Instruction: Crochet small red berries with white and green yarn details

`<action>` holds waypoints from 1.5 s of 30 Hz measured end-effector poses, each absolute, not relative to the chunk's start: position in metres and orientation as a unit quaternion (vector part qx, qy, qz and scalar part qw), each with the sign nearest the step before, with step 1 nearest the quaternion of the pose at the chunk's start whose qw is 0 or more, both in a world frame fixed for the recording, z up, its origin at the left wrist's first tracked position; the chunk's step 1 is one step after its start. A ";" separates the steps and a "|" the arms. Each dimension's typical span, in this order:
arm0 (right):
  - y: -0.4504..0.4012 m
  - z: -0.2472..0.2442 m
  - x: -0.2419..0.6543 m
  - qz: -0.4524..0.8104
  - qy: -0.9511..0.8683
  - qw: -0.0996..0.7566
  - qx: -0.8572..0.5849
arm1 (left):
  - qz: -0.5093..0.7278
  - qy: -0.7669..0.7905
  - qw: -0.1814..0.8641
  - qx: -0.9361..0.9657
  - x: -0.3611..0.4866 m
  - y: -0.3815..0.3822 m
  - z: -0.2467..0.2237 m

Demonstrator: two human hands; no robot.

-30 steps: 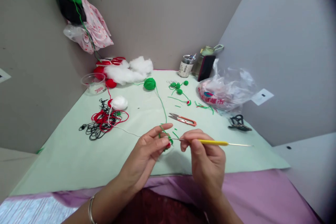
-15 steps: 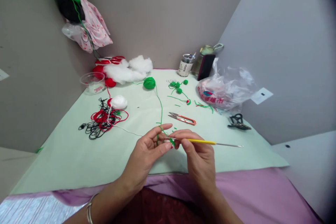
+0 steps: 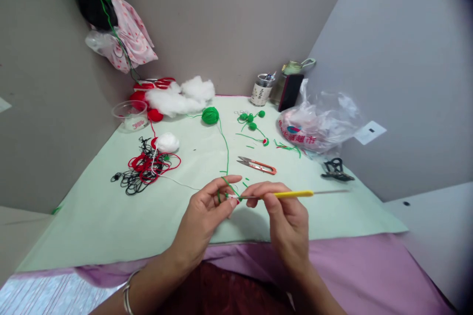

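Observation:
My left hand pinches a small crocheted piece of green, white and red yarn, partly hidden by the fingers. Green yarn loops over the left fingers and runs back to a green yarn ball. My right hand is closed on a yellow-handled crochet hook; its thin metal tip meets the piece at the left fingertips. White yarn trails from a white yarn ball toward my left hand. Orange thread snips lie just beyond the hands.
Tangled black and red yarn lies left, with white stuffing and a clear plastic tub behind. Small green crocheted balls, a pen holder, a phone, a plastic bag and a black claw clip sit right.
My right hand and the crochet hook have shifted a little to the right, drawing the tip back from the left fingers. The left hand stays nearly in place with the piece.

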State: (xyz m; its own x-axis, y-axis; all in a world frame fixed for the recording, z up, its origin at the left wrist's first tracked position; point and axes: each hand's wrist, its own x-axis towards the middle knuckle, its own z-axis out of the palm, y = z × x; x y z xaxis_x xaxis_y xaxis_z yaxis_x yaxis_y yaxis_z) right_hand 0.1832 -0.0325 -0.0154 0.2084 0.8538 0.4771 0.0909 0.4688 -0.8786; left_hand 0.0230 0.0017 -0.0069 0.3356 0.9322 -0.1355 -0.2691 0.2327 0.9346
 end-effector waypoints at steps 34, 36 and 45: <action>-0.041 -0.023 0.175 0.274 -0.528 0.702 -0.391 | 0.455 0.344 0.720 0.395 0.019 -0.006 -0.003; -0.040 -0.024 0.177 0.304 -0.518 0.706 -0.376 | 0.460 0.347 0.715 0.395 0.019 -0.005 -0.003; -0.041 -0.013 0.182 0.235 -0.613 0.649 -0.384 | 0.475 0.371 0.641 0.475 0.017 -0.003 -0.013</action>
